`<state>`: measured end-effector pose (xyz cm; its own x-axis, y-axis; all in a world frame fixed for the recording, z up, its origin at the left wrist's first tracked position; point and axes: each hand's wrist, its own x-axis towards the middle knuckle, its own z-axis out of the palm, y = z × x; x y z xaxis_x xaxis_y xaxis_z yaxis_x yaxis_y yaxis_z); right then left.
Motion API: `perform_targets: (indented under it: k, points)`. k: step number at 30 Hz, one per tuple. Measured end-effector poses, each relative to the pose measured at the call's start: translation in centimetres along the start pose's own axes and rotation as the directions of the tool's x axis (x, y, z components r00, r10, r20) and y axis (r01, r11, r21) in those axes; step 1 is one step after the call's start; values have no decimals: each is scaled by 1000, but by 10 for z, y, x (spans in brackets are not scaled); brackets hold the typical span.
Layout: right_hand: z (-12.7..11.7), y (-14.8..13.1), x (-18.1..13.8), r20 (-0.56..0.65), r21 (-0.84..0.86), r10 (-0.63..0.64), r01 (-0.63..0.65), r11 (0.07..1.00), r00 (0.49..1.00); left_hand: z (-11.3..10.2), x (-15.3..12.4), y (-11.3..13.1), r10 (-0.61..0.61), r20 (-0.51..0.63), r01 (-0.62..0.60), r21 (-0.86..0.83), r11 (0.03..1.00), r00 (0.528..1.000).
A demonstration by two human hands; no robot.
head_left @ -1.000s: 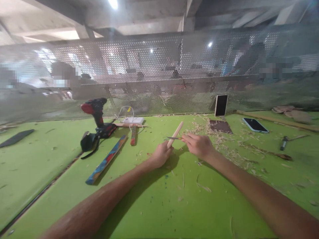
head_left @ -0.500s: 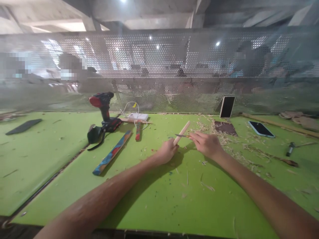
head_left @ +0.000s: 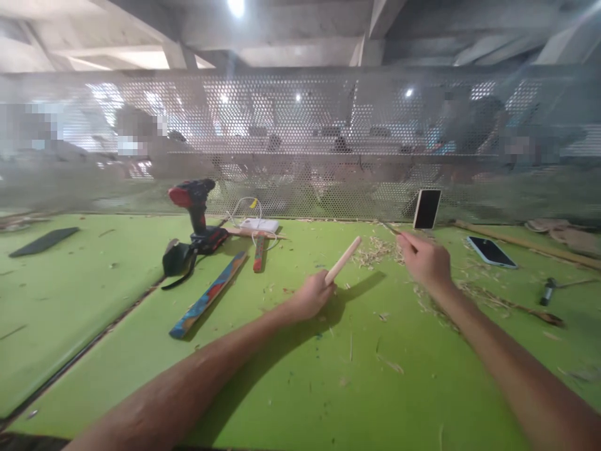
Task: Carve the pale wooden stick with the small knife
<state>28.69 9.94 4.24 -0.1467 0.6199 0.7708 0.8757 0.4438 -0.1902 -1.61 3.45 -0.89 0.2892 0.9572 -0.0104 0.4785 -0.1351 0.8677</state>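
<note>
On the table [head_left: 399, 401] I observe the drill [head_left: 198, 218]; right of it is the left hand [head_left: 312, 297] and, farther right, the right hand [head_left: 427, 260]. The left hand's fingers clamp the stick [head_left: 344, 260], right of the drill; the right hand's clamp the knife [head_left: 389, 227], apart from the stick.

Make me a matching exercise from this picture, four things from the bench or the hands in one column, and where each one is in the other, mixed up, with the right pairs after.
Things:
1. Pale wooden stick
2. Power drill
3. Knife
4. Blue-edged phone

Places:
A. Lying flat on the green bench, to the right of the right hand
B. Gripped in the left hand
C. Held in the fingers of the right hand
D. Standing upright, to the left of the left hand

Right pairs: 1-B, 2-D, 3-C, 4-A
</note>
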Motion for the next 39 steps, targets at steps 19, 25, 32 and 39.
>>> perform_targets:
  k: [19,25,32,39]
  points:
    - [21,-23,-17,173,-53,-247,259,964,954,9,1,-4,-5,-10,5,67,998,1000]
    - [18,-5,-11,83,-42,-194,198,979,977,11,4,-7,-4,-38,8,105,994,999]
    - [24,-15,-19,150,-2,-251,254,967,956,10,1,-2,-23,-23,25,113,993,999]
    - [26,-14,-16,219,-14,-266,276,961,939,8,2,-4,-4,-23,7,143,990,1000]
